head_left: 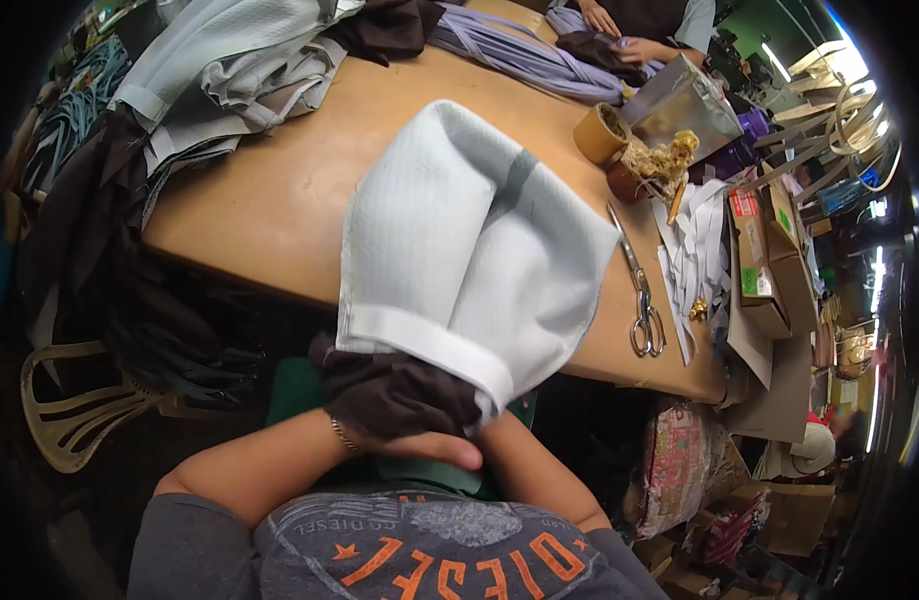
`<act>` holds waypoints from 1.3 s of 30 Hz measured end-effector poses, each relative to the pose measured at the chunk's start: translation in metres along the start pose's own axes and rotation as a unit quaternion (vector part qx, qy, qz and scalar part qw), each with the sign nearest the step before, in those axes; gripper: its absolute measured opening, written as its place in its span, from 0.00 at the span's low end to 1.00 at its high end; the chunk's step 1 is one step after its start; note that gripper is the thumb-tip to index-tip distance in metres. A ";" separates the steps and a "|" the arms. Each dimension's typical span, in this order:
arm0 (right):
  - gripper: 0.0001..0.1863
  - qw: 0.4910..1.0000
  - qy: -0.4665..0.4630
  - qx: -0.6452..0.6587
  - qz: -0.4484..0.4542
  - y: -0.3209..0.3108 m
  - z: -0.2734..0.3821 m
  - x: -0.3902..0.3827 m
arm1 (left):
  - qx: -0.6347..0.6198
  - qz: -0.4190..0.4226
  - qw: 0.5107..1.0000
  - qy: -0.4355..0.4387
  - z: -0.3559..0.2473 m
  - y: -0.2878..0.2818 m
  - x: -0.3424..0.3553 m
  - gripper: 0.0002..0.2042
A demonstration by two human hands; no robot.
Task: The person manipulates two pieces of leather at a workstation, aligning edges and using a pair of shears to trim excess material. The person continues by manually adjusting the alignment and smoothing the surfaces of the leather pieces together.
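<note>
A white textured fabric piece (430,220) with a grey stripe bulges over the table's near edge in front of me. Along its lower side runs a smooth white band (430,345), and dark brown cloth (400,395) bunches out below it. My left hand (445,449) is under the brown cloth and grips it, thumb showing and pointing right, other fingers covered. My right hand (495,432) reaches up behind the fabric's lower right corner; its fingers are hidden there.
Scissors (642,300) lie right of the fabric on the tan table (270,190), beside white strips (695,250), a tape roll (601,134) and a metal tin (685,105). Similar white pieces (230,60) are heaped far left. Another person's hands (630,48) work across the table. A plastic chair (75,400) stands left.
</note>
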State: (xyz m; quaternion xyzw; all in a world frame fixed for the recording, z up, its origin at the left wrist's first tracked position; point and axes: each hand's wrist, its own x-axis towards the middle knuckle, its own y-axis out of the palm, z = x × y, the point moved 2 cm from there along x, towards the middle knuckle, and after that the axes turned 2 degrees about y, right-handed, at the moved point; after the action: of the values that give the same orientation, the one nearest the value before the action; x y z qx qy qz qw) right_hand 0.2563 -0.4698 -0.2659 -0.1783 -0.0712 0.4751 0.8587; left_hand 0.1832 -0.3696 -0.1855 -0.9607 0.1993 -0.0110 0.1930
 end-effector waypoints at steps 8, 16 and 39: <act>0.24 0.986 0.036 -0.109 0.122 0.029 0.007 -0.007 | 0.177 -0.309 0.920 -0.163 0.015 -0.013 0.029 0.33; 0.12 0.907 0.016 0.245 -0.343 -0.141 -0.028 -0.012 | -0.576 -0.288 0.761 0.070 0.000 -0.069 -0.022 0.24; 0.16 0.812 0.001 -0.394 -0.430 -0.194 -0.058 -0.060 | -0.520 -0.271 0.782 -0.211 0.073 -0.051 0.046 0.21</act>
State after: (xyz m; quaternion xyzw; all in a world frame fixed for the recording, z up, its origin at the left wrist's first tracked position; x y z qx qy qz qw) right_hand 0.3941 -0.6282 -0.2439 -0.4529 -0.3206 -0.0116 0.8318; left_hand 0.2515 -0.3176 -0.2368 -0.9080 -0.1395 0.2457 -0.3093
